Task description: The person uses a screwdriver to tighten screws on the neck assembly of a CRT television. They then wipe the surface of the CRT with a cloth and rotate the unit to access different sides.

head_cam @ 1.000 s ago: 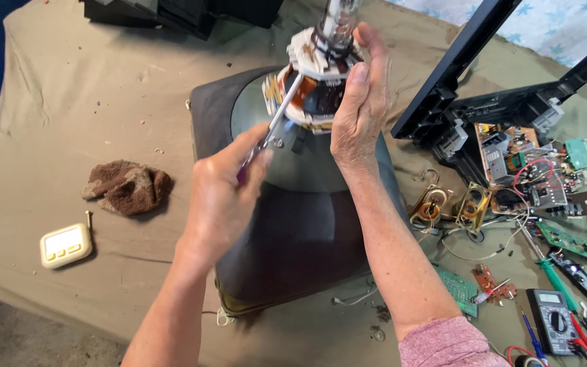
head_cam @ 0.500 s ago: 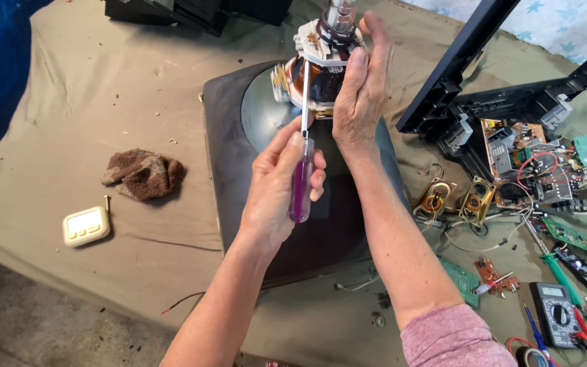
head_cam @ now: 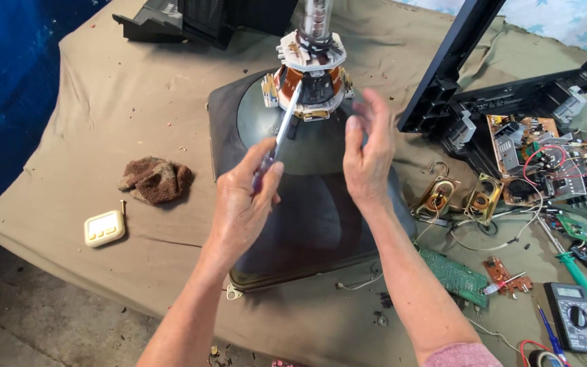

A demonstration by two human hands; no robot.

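2 hands over picture tube (head_cam: pixel 307 204): my left hand (head_cam: pixel 242 204) clamps screwdriver (head_cam: pixel 276 143), tip at copper yoke (head_cam: pixel 310 85) on tube's neck; right hand (head_cam: pixel 368 153) fingers spread, empty, beside yoke.

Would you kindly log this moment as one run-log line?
left hand: grips screwdriver, tip at copper coil | right hand: open, beside picture tube

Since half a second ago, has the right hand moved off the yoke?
Yes. The right hand has come off the yoke and now sits open below and right of it, toward the person, over the tube's funnel.
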